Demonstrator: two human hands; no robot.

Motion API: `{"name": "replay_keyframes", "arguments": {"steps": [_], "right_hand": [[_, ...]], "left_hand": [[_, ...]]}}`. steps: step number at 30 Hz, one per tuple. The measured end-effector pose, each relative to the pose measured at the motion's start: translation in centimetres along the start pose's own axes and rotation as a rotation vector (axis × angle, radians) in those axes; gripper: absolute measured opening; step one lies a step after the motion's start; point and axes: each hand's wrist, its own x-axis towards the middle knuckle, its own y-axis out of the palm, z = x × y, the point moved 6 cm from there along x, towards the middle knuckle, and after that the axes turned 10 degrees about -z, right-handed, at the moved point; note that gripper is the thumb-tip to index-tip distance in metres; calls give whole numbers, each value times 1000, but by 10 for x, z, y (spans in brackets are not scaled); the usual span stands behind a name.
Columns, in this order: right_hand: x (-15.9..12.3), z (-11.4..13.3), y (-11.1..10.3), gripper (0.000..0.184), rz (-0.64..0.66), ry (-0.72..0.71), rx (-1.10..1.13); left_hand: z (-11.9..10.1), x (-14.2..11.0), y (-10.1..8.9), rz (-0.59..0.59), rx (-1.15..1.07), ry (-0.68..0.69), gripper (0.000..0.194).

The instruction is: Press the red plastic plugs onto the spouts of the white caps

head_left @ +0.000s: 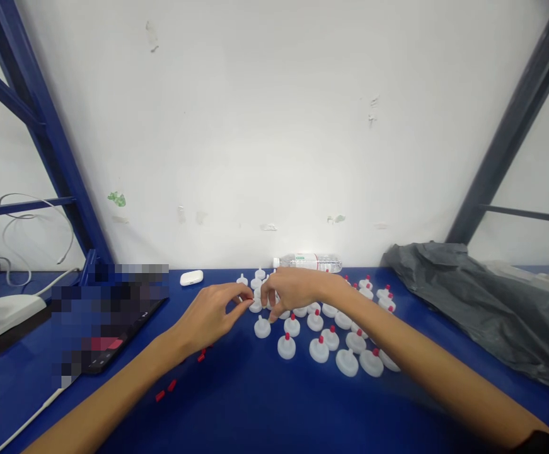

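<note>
Many white plastic caps [319, 350] lie on the blue table [265, 403], several with small red tips on their spouts. My left hand [212, 315] reaches in from the left, its fingertips pinched at a white cap [255, 306]. Right beside it, my right hand [290, 290] curls over the same spot, fingers pinched together above the caps. What sits between the fingertips is too small to make out. Loose red tips [165, 389] lie near my left forearm.
A water bottle [308, 261] lies against the white wall. A white earbud case [191, 277] sits behind my left hand. A dark tablet [108, 347] and white cables lie at the left. A crumpled grey plastic bag [486, 302] covers the right side. Blue rack posts stand at both sides.
</note>
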Motion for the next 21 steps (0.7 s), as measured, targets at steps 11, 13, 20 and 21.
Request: {"name": "replay_keyframes", "arguments": {"steps": [11,13,20,21], "right_hand": [[14,11,32,46,39,-129,19],[14,13,30,40,21,-158,10],[6,13,7,41,-59,-112,-12],[5,14,4,41,-69,-105,-17]], "left_hand": [[0,-1,-3,-27,-30,-4,17],[1,-1,-4,-44,-39,-13,16],[-3,0,-5,-54,-68,-53,13],[-4,0,-5,-47,-80,-57,13]]}}
